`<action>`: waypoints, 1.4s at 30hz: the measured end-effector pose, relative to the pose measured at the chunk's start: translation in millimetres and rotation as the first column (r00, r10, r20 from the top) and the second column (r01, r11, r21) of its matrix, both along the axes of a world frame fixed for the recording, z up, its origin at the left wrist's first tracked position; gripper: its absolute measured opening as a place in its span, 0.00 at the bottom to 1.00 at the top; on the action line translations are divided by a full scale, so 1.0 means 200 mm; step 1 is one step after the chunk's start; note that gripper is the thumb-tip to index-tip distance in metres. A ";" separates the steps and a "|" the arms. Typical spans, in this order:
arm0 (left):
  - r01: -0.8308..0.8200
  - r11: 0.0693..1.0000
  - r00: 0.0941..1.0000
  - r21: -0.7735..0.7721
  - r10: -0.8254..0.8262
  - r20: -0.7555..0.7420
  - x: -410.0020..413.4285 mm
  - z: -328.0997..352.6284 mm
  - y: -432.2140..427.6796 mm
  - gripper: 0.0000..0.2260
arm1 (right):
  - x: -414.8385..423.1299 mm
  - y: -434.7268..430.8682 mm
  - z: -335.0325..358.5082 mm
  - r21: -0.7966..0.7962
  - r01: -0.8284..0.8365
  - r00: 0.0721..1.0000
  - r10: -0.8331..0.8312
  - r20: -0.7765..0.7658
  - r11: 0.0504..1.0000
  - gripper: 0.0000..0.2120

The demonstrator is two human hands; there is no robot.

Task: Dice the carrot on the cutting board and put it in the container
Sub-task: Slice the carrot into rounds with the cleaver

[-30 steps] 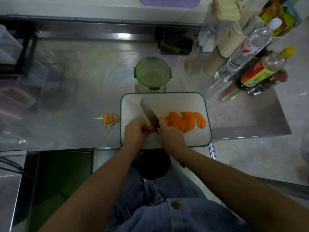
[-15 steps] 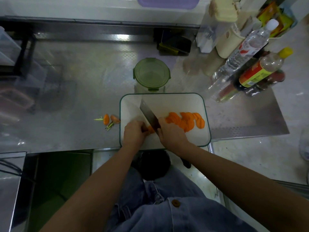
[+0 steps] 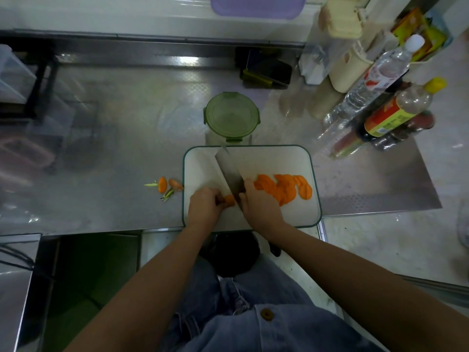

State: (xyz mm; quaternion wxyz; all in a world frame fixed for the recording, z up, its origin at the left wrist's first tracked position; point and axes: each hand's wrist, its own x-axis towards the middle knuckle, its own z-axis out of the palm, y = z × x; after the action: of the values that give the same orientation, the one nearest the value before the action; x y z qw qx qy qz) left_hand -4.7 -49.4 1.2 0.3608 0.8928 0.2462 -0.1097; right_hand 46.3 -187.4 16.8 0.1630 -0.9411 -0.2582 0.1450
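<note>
"Where was the carrot?"

"The carrot bit (image 3: pixel 229 200) lay on the white cutting board (image 3: pixel 299 158). The left hand (image 3: pixel 204 207) pinched it with curled fingers."

"And the other hand?"

"The right hand (image 3: pixel 258 207) was wrapped tight round the knife (image 3: pixel 229 174). The blade touched the carrot bit. Orange slices (image 3: pixel 284 190) lay in a heap on the board, just right of the knife. The container (image 3: pixel 231 116) stood just behind the board, lid on. Two carrot ends (image 3: pixel 163 184) lay on the counter (image 3: pixel 114 123), left of the board."

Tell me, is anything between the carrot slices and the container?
Yes: the green lid sits on the container, just past the board's far edge, so the slices cannot go in yet. Nothing else shows between them.
</note>
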 end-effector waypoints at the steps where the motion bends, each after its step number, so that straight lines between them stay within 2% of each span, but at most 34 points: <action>1: -0.007 1.000 1.000 0.001 0.007 -0.006 0.00 0.00 0.00 0.06 | 0.00 0.00 0.01 -0.003 -0.016 1.000 0.016 0.002 1.000 0.14; 5: -0.022 1.000 1.000 -0.004 0.022 -0.007 0.00 0.01 -0.01 0.04 | -0.01 -0.02 0.06 -0.071 -0.111 0.994 0.110 -0.016 0.991 0.13; 11: -0.050 0.998 0.999 -0.039 0.050 0.004 0.00 0.01 -0.01 0.06 | -0.03 0.00 0.04 -0.136 -0.112 0.994 0.110 -0.023 0.984 0.10; 17: -0.045 0.999 0.999 -0.028 0.045 0.000 0.01 0.01 -0.01 0.06 | -0.08 0.00 -0.03 -0.070 -0.049 0.999 0.047 -0.027 0.996 0.13; 21: -0.039 0.999 0.999 0.007 0.039 0.010 0.00 0.00 -0.01 0.06 | -0.05 0.01 -0.02 -0.021 0.006 0.999 -0.007 -0.040 1.000 0.12; 26: -0.044 0.999 0.999 0.007 0.044 0.012 -0.01 0.01 -0.01 0.06 | -0.03 0.02 0.02 -0.046 -0.044 0.999 0.044 0.008 0.998 0.15; 31: -0.046 0.999 0.999 0.001 0.046 0.003 -0.01 0.01 -0.01 0.05 | -0.03 -0.01 0.06 -0.105 -0.114 0.993 0.113 -0.014 0.988 0.13; 38: -0.051 0.999 0.999 -0.005 0.051 -0.001 -0.01 0.01 -0.01 0.05 | -0.04 -0.02 0.05 -0.084 -0.097 0.995 0.094 -0.037 0.992 0.15; 42: -0.061 0.998 0.998 -0.021 0.061 -0.007 -0.01 0.01 -0.01 0.05 | -0.04 -0.02 0.07 -0.061 -0.093 0.996 0.092 -0.018 0.994 0.12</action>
State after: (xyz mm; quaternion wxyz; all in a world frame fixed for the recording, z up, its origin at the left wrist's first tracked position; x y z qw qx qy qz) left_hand -5.8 -50.4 2.4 0.3728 0.8807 0.2731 -0.1040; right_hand 39.0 -190.9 30.5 0.1290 -0.9317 -0.2956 0.1673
